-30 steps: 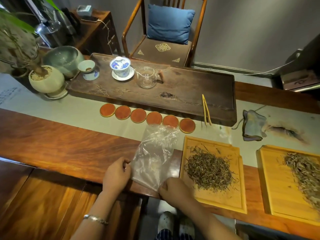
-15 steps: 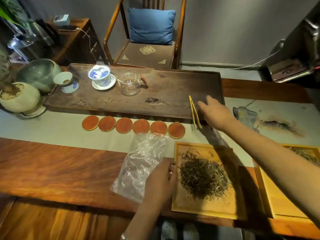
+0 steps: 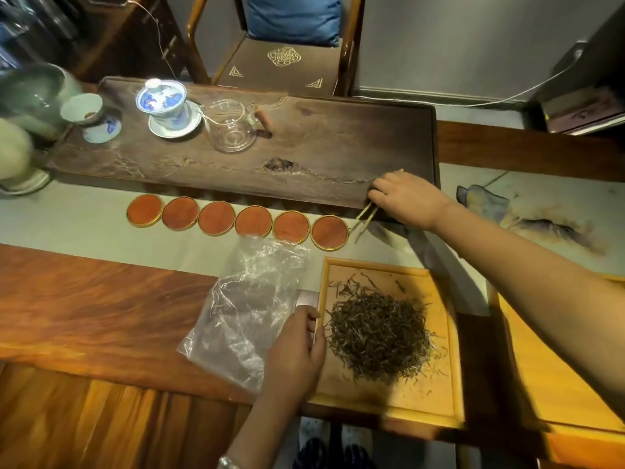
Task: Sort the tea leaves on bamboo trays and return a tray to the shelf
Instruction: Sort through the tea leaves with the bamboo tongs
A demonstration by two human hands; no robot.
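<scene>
A bamboo tray (image 3: 439, 394) lies at the table's near edge with a heap of dark tea leaves (image 3: 378, 330) on it. My left hand (image 3: 294, 357) rests on the tray's left rim and on the edge of a crumpled clear plastic bag (image 3: 247, 306). My right hand (image 3: 411, 199) is at the right end of the dark tea board (image 3: 304, 147), closed around bamboo tweezers (image 3: 363, 220) whose tips point down-left. A second bamboo tray (image 3: 554, 384) lies at the right, mostly hidden behind my right arm.
Several round orange coasters (image 3: 216, 218) line the front of the tea board. On the board stand a blue-and-white lidded cup (image 3: 162, 103), a glass pitcher (image 3: 231, 128) and a small cup (image 3: 83, 110). A grey cloth (image 3: 480, 201) lies at right; a chair (image 3: 287, 45) stands behind.
My right hand left the plastic bag, reached to the tea board and took hold of the tweezers. My left hand shifted right onto the tray's left rim. The view moved closer.
</scene>
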